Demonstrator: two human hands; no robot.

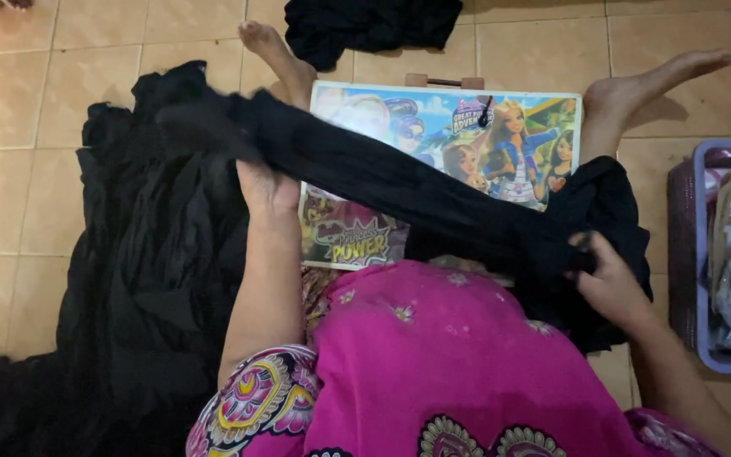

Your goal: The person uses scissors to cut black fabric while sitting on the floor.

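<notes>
Black cloth [399,182], pink floral-patterned dress [442,355], colourful cartoon board [467,135], beige tiles [10,93].

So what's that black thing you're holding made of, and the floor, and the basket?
The black garment, stretched between the left hand and right hand, looks like thin, matte woven cloth: it crinkles and drapes softly. The floor seems to be glazed ceramic tile, beige with grout lines and a slight sheen. The basket looks like smooth moulded plastic, lilac-rimmed.

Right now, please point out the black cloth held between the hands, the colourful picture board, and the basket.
black cloth [399,182], head view, middle of the stretched band.
picture board [433,118], head view, its upper printed face.
basket [699,254], head view, its left rim.
</notes>
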